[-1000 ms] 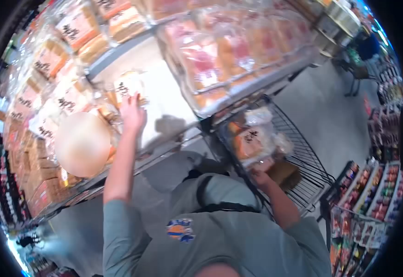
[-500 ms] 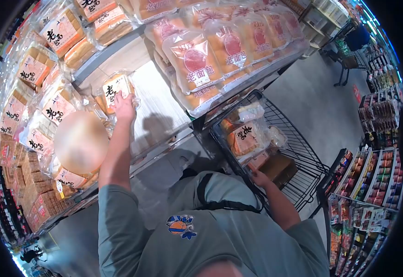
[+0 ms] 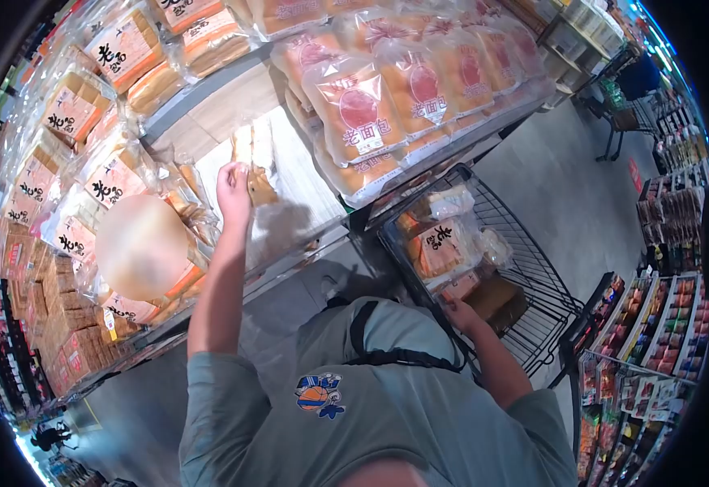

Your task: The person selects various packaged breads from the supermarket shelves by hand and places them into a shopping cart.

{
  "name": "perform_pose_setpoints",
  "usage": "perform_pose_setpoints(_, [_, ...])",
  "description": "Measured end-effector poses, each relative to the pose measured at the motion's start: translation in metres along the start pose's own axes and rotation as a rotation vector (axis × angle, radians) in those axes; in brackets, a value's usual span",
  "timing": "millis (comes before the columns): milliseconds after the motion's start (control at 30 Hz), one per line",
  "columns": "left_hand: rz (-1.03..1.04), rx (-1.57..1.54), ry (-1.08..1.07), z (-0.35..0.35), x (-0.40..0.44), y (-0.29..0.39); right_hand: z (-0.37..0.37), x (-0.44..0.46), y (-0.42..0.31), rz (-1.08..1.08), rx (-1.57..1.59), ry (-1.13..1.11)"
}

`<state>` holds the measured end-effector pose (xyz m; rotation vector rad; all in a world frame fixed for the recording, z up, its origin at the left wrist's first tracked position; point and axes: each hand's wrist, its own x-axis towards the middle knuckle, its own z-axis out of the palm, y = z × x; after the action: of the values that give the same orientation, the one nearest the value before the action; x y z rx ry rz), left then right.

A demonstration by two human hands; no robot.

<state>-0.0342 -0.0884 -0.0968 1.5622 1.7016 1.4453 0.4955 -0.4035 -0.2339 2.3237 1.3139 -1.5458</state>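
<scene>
Bread [image 3: 259, 169] in plastic is pinched by the left grip [image 3: 234, 191], fingers curled close.

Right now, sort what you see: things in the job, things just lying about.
In the job, apparently:
- bagged bread loaf, at the left hand
- wire shopping cart, right hand at its edge
- orange-labelled loaf in it

Just lying about:
- red-labelled bagged loaves
- brown block-shaped package in the cart
- packaged goods on right-side shelves
</scene>
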Motion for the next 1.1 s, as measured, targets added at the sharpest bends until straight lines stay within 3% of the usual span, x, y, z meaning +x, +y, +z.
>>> perform_pose_setpoints(33, [-0.171, -0.294, 0.065, 0.000, -0.012, 0.003, -0.010, -0.019, -0.026, -0.083, -0.034, 0.019])
perform_pose_setpoints(67, [-0.242, -0.380, 0.085, -0.004, -0.028, 0.037, -0.018, -0.035, -0.049, -0.165, -0.069, 0.035])
perform_pose_setpoints(100, [-0.245, -0.373, 0.092, -0.006, -0.045, 0.050, -0.022, -0.043, -0.061, -0.170, -0.074, 0.027])
perform_pose_setpoints(167, [-0.235, -0.567, 0.179, -0.012, -0.072, 0.068, -0.028, -0.052, -0.084, -0.386, -0.007, 0.072])
perform_pose_setpoints(300, [-0.342, -0.429, 0.176, -0.025, -0.114, 0.109, -0.036, -0.068, -0.128, -0.487, 0.104, 0.109])
perform_pose_setpoints(400, [-0.060, -0.508, 0.026, -0.031, -0.131, 0.116, -0.045, -0.083, -0.161, -0.562, 0.319, 0.033])
perform_pose_setpoints(533, [0.075, -0.441, -0.003, -0.031, -0.147, 0.157, -0.067, -0.148, -0.218, -0.757, 0.626, -0.101])
perform_pose_setpoints(600, [0.106, -0.549, -0.219, -0.025, -0.156, 0.186, -0.073, -0.174, -0.234, -0.845, 0.733, -0.106])
perform_pose_setpoints(667, [0.117, -0.723, -0.460, -0.015, -0.168, 0.204, -0.078, -0.189, -0.239, -0.819, 1.101, -0.246])
perform_pose_setpoints(733, [0.182, -0.664, -0.743, 0.001, -0.177, 0.209, -0.083, -0.201, -0.241, -0.800, 1.137, -0.167])
perform_pose_setpoints(767, [0.368, -0.532, -0.756, 0.017, -0.177, 0.220, -0.082, -0.204, -0.239, -0.828, 1.181, -0.135])
perform_pose_setpoints(933, [0.422, -0.503, -0.956, 0.079, -0.204, 0.255, -0.081, -0.192, -0.169, -0.702, 1.346, 0.179])
perform_pose_setpoints(1100, [0.416, -0.591, -1.448, 0.120, -0.220, 0.279, -0.101, -0.173, -0.102, -0.432, 1.439, 0.438])
